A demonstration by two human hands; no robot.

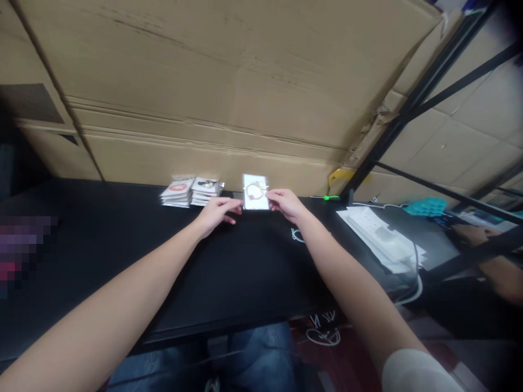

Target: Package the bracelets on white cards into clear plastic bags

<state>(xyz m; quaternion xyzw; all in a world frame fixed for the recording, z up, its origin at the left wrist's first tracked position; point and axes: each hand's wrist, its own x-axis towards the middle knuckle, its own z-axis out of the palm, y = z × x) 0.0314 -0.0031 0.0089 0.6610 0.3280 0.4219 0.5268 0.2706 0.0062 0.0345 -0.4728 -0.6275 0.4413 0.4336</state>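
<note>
A flat clear packet with a white card and a thin looped bracelet [255, 191] stands nearly upright at the back of the black table. The fingers of my right hand [286, 203] pinch its right edge. Just left of the packet is my left hand [220, 213], its fingers apart and the fingertips close to the packet's lower left edge; whether they touch it I cannot tell. Behind my left hand are two stacks of similar packets: one topped by a reddish design [177, 188], the other by a dark item [206, 186].
Cardboard [212, 71] walls the back of the black table [229, 272]. At right are a green-tipped tool [330, 197], white papers [379, 237], a teal object [427, 207] and a black metal frame [408, 109]. Beyond the frame a co-worker's arm [500, 272] shows. A white cable [298, 235] lies by my right forearm.
</note>
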